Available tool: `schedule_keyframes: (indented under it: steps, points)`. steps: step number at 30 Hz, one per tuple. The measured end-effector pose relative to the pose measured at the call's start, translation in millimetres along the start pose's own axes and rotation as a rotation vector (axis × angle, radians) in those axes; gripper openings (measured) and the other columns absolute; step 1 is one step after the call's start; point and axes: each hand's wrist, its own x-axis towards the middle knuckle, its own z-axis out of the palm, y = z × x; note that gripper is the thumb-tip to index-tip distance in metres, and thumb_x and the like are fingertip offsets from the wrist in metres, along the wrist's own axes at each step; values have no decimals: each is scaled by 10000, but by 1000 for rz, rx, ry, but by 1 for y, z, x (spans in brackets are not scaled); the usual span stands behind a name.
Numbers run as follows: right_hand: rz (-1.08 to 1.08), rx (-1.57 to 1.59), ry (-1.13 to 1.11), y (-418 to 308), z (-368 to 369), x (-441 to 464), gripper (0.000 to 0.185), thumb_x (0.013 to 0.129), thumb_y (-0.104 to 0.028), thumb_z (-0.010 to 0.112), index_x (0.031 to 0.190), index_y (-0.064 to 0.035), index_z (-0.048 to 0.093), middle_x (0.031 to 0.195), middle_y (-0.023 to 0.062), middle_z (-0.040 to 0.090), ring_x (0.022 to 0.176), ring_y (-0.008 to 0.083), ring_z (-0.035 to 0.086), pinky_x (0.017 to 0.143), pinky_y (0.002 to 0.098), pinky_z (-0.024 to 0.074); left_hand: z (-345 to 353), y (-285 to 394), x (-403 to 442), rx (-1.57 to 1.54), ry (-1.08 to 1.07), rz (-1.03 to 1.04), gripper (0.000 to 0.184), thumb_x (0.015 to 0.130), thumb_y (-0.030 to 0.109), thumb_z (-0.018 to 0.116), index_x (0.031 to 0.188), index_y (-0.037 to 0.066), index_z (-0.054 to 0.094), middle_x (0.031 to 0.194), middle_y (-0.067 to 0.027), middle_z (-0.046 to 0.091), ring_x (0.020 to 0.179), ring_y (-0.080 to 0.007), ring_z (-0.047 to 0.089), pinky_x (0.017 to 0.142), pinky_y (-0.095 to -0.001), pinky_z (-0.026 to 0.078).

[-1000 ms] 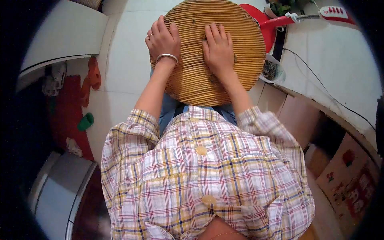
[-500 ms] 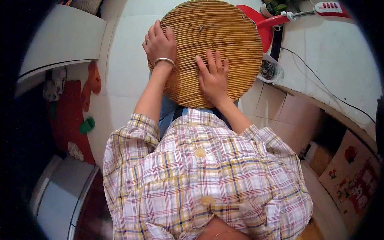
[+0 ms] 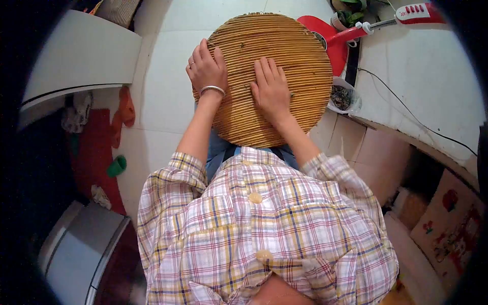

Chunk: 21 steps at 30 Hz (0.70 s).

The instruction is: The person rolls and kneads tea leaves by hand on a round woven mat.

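A round, ridged yellow-brown board (image 3: 274,43) rests on my lap, with a few tiny dark bits on its surface. At its left edge lies my left hand (image 3: 207,70), wearing a ring and a silver bangle (image 3: 212,90), palm down with the fingers stretched out. Near the middle of the board my right hand (image 3: 272,94) lies flat, fingers pointing away from me and thumb apart. Beneath its palm the surface is hidden.
Beyond the board's right edge are a red round base (image 3: 339,56) and a clear bag-lined container (image 3: 341,97) with dark contents. A thin cable (image 3: 401,99) crosses the pale surface at right. Orange slippers (image 3: 126,109) lie left, near a green object (image 3: 117,166).
My right hand slid toward me over the board, then back up toward its middle, its fingers now less spread. My left hand stays at the left edge. The board sits lower in view.
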Motion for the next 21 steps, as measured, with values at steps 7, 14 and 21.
schedule_keyframes:
  steps: [7, 14, 21]
  points:
    - [61, -38, 53, 6, 16, 47, 622, 901, -363, 565, 1402, -22, 427, 1452, 158, 430, 1365, 310, 371, 1124, 496, 256, 6, -4, 1, 20, 34, 24, 457, 972, 365, 447, 1333, 90, 497, 1290, -109, 556, 1192, -300, 518, 1011, -455, 375]
    - [92, 34, 88, 1, 16, 28, 675, 888, -379, 579, 1419, -4, 395, 1466, 185, 402, 1386, 326, 341, 1132, 507, 237, 4, -3, 0, 19, 11, 9, 465, 964, 358, 456, 1339, 85, 483, 1282, -108, 557, 1186, -307, 519, 1008, -464, 371]
    - [111, 7, 63, 0, 16, 53, 653, 904, -395, 555, 1398, 9, 422, 1468, 198, 396, 1381, 335, 347, 1134, 507, 232, -2, 0, -1, 12, 3, 19, 471, 964, 360, 454, 1344, 83, 474, 1295, -120, 545, 1183, -308, 520, 1005, -461, 371]
